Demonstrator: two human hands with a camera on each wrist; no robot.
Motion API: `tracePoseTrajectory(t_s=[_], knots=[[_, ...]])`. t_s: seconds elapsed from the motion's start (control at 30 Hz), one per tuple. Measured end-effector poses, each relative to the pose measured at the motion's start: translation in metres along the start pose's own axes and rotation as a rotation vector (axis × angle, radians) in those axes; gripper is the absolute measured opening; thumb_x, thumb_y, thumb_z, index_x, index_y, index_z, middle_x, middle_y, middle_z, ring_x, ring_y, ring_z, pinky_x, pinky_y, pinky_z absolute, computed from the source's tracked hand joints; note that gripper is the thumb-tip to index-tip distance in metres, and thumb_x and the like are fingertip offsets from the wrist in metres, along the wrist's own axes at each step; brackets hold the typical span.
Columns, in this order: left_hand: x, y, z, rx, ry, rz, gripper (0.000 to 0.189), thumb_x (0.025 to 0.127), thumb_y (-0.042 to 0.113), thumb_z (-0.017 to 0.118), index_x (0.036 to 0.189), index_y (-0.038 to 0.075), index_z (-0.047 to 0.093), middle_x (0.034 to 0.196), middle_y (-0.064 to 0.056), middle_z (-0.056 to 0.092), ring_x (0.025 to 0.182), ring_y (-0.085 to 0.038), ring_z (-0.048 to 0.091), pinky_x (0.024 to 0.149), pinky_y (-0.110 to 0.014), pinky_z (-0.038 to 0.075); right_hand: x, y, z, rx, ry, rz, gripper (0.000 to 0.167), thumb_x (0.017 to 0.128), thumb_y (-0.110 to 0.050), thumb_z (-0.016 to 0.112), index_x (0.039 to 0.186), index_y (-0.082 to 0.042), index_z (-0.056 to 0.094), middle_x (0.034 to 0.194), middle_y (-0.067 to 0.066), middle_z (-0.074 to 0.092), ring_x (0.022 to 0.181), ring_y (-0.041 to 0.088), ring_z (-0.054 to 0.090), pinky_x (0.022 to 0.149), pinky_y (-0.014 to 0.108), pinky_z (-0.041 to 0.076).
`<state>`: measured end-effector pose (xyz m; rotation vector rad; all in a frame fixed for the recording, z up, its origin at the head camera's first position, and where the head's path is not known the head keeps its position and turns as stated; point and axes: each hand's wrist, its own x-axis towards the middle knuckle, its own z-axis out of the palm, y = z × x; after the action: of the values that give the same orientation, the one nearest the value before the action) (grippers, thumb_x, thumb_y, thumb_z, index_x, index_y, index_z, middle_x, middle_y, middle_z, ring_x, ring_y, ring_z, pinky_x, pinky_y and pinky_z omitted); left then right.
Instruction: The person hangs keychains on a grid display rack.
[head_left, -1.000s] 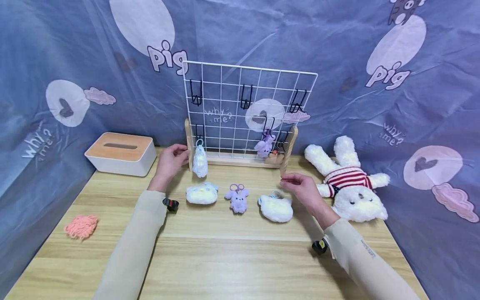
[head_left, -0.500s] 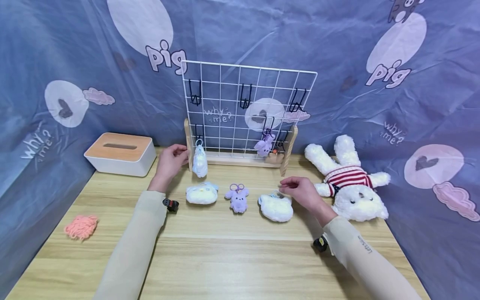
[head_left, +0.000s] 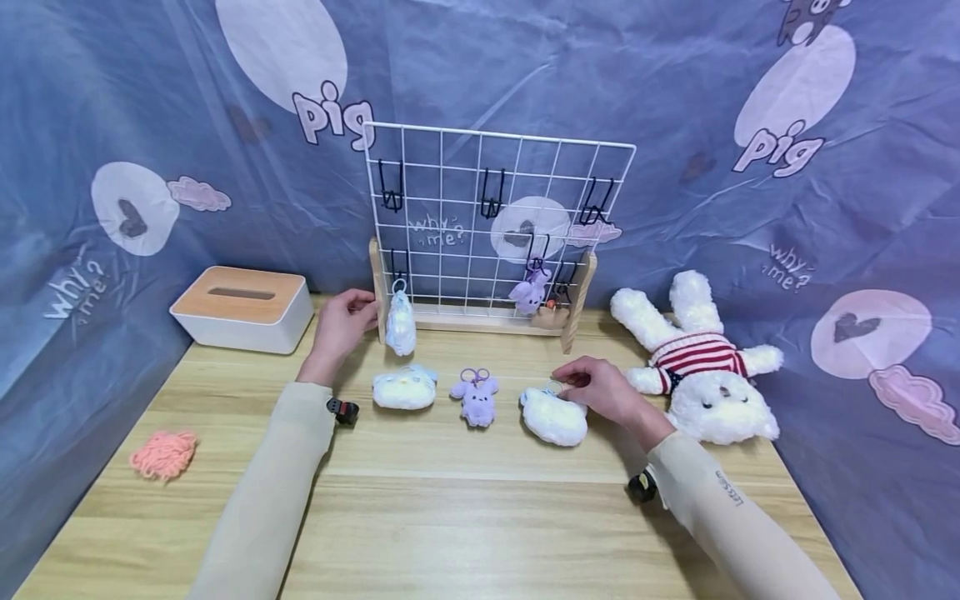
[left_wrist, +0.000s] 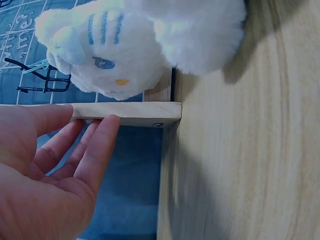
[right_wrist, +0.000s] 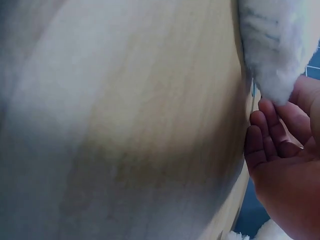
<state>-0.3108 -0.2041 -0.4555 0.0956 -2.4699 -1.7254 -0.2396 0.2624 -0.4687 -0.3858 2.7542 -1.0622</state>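
Behind several plush keychains stands a white wire grid rack (head_left: 480, 171) with wooden side posts. My left hand (head_left: 343, 327) touches its left post (left_wrist: 150, 110) with thumb and fingertips. Just inside that post, a white kitten plush keychain (head_left: 401, 327) hangs from a black hook. At the front right, my right hand (head_left: 603, 392) pinches the upper corner of another white kitten plush keychain (head_left: 553, 419), beside its ring. To its left lie a purple plush keychain (head_left: 477, 403) and a white kitten keychain with a blue bow (head_left: 405, 389). A second purple plush keychain (head_left: 529, 293) hangs on the rack.
Black hooks (head_left: 491, 196) sit on the grid. A tissue box (head_left: 242, 307) with a wooden lid stands at the back left, and pink yarn (head_left: 163, 454) lies at the left. A large white plush toy (head_left: 697, 367) in a striped sweater lies at the right.
My right hand has moved away from the right post, down and toward the white kitten keychain, and takes hold of its corner. The keychain shifts slightly. My left hand stays at the left post.
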Motion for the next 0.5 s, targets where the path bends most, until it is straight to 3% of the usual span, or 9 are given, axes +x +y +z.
tracePoseTrajectory(t_s=[0.5], knots=[[-0.001,0.001,0.0,0.002,-0.006,-0.013,0.035,0.113,0.018,0.069,0.136,-0.007,0.07,0.123,-0.024,0.071,0.112,-0.039,0.078,0.088,-0.017,0.07,0.011,0.001,-0.004,-0.032,-0.068,-0.05,0.03,0.094,-0.004,0.086,0.124,-0.002,0.082,0.109,0.013,0.078,0.1,0.017,0.067,0.083,0.016,0.055]])
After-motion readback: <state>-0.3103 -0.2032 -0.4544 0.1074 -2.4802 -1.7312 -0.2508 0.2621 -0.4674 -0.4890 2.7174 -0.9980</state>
